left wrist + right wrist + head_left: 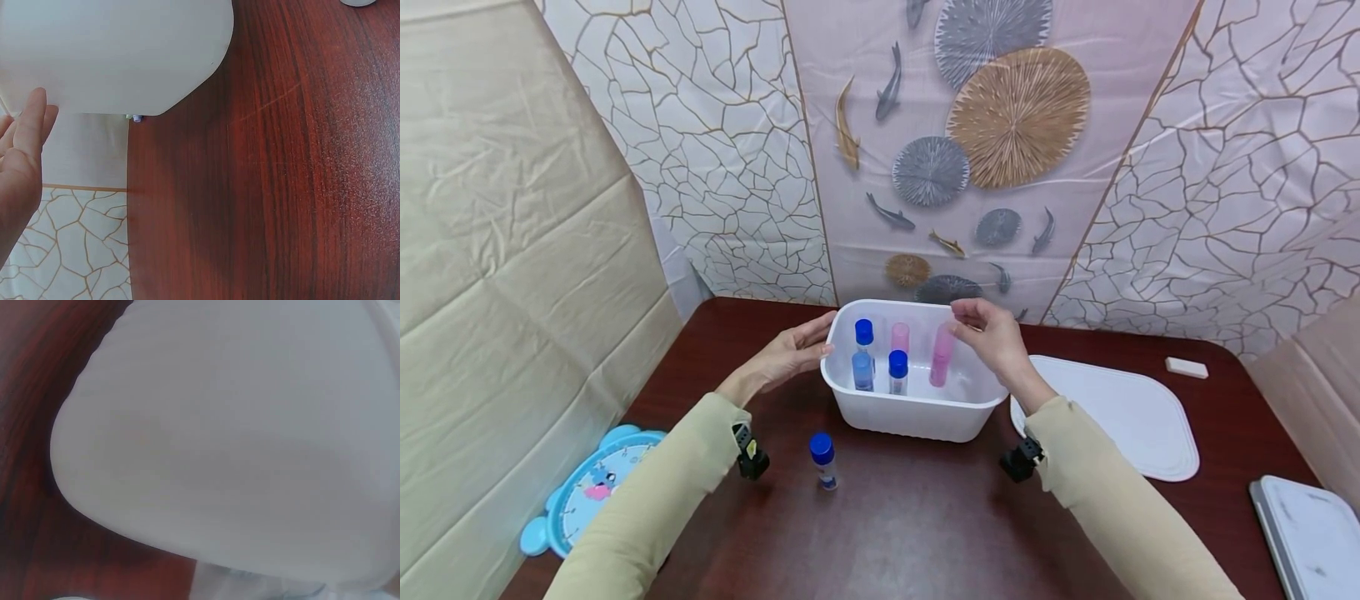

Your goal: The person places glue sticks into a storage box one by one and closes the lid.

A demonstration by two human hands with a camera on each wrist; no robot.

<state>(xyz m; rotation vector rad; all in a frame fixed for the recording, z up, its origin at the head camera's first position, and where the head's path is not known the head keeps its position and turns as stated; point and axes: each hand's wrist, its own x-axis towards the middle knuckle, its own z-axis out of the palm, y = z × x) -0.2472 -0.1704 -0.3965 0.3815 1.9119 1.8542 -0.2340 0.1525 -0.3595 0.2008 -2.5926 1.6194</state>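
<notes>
A white plastic tub point(917, 412) stands in the middle of the dark wood table. Inside it are two blue-capped bottles point(897, 372), a short pink bottle point(900, 337) and a tall pink bottle point(940, 362). My left hand point(816, 343) rests with straight fingers against the tub's left wall; the left wrist view shows this hand point(25, 150) beside the tub's wall point(112, 56). My right hand point(964, 321) reaches over the right rim and pinches the tall pink bottle's top. Only the tub's white wall point(237, 444) fills the right wrist view. Another blue-capped bottle point(823, 460) stands on the table in front of the tub.
A white lid point(1120, 421) lies right of the tub, with a small white block point(1187, 367) behind it. A grey-white tray point(1311, 533) sits at the front right corner. A blue toy clock point(587, 492) lies off the table's left edge. Patterned walls close in behind.
</notes>
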